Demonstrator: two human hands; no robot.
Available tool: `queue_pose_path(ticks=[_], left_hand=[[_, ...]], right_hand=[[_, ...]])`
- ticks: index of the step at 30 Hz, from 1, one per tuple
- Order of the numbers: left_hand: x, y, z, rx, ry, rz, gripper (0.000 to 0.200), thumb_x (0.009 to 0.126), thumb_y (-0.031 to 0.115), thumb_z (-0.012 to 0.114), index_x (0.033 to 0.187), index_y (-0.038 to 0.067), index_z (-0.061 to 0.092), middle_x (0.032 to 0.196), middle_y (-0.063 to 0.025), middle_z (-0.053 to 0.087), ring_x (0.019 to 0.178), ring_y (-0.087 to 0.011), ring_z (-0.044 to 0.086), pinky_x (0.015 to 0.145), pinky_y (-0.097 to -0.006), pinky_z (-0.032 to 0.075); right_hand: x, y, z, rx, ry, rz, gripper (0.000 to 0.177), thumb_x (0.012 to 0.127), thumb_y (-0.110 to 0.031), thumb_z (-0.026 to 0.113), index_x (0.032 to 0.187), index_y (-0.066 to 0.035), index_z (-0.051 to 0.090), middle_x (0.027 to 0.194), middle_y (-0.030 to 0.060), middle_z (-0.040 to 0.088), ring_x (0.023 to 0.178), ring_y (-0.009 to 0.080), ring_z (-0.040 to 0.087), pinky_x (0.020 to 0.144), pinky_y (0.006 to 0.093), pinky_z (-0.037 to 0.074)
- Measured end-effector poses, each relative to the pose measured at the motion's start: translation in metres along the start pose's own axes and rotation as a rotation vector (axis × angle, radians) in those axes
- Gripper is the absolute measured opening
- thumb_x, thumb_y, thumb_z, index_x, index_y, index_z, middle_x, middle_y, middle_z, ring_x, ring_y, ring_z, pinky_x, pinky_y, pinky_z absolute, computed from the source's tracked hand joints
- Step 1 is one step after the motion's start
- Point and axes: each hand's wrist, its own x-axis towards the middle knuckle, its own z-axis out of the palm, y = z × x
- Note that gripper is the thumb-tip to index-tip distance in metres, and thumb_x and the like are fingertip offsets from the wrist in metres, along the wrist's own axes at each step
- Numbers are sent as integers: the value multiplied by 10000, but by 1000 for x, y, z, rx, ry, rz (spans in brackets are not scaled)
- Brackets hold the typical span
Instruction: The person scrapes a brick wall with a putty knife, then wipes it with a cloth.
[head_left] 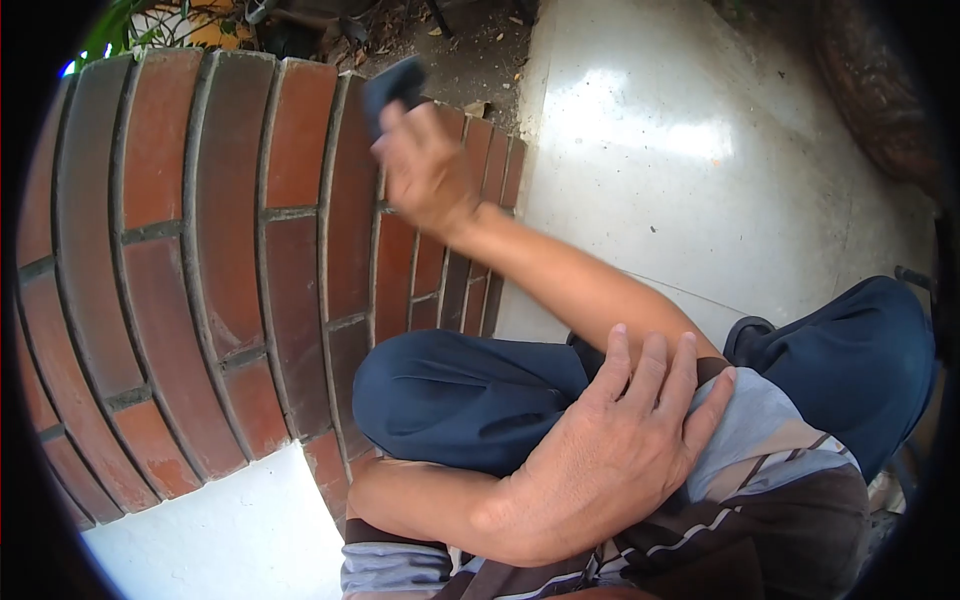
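Here, the fingers of our right hand (430, 170) close around a dark, blunt-ended block (394, 85), its material too blurred to tell. It is by the far edge of the red-and-brown brick wall (235, 200); we cannot tell whether they touch. Our left hand (610, 460), fingers slightly spread, lies across our right arm (580, 280). We judge a firm grip, loose wrist and even pressure best near grey mortar joints (290, 213).

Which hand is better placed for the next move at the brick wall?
Right, probably: the right hand holds the dark object by the brick wall, while the left hand lies across the right arm.
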Motion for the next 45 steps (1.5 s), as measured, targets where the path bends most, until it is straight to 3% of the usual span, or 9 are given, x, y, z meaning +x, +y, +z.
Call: queue_pose_path(ticks=[5,10,19,25,32,35,39,42,45], left_hand=[[3,1,-7,15,59,27,501,928,189,489,1384,-16,513,1253,-273,585,1145,-385,569,1026,-499,415],[-8,8,-5,23,40,8,506,929,185,485,1392,-17,503,1254,-278,582,1135,-399,567,1024,-505,411],[-5,4,1,63,111,67,501,951,189,438,1408,-9,479,1263,-300,566,1136,-397,574,1003,-517,431],[-15,15,-1,45,132,22,507,953,198,434,1411,-18,473,1272,-305,561,1132,-401,579,1011,-513,425],[-4,9,-2,74,184,122,519,944,202,451,1415,-15,459,1251,-291,567,1120,-379,588,976,-522,465],[-6,13,-8,67,212,93,501,944,205,447,1390,-17,496,1250,-288,578,1138,-394,581,997,-520,435],[-15,22,-4,68,343,40,484,939,207,452,1359,-20,532,1237,-281,594,1136,-399,579,1003,-513,422],[-12,20,-9,77,385,70,473,931,208,462,1335,-22,553,1217,-269,604,1109,-395,582,997,-504,426],[-7,17,-11,62,337,130,466,923,215,474,1308,-28,572,1209,-261,607,1097,-391,580,992,-498,429]], right_hand=[[-27,-54,7,219,-173,-730,328,824,-156,656,1152,-171,664,768,-12,510,665,146,533,556,301,485],[24,49,0,-134,43,139,259,951,-132,548,1189,-51,612,917,121,524,680,276,600,552,388,505],[-16,-63,18,264,-164,-920,255,821,-205,682,1075,-226,682,836,0,480,715,144,542,608,315,478],[91,-7,26,14,218,-145,353,772,-68,627,1116,-127,678,879,88,543,777,256,548,637,379,475],[-8,-103,23,322,-179,-1076,170,892,-201,629,1049,-178,690,947,-17,499,771,122,497,645,287,438],[34,-86,25,324,-110,-997,239,869,-165,625,1091,-212,703,955,-24,525,781,126,524,644,298,445],[124,-58,32,142,284,-303,344,776,-14,580,1105,-39,679,887,113,583,784,299,535,716,425,474],[106,-91,18,-19,108,-488,191,812,-86,661,996,-70,709,939,75,604,867,243,566,737,369,476],[36,-144,27,413,-162,-974,185,839,-111,615,1006,-125,694,967,5,561,859,178,552,736,348,462]])
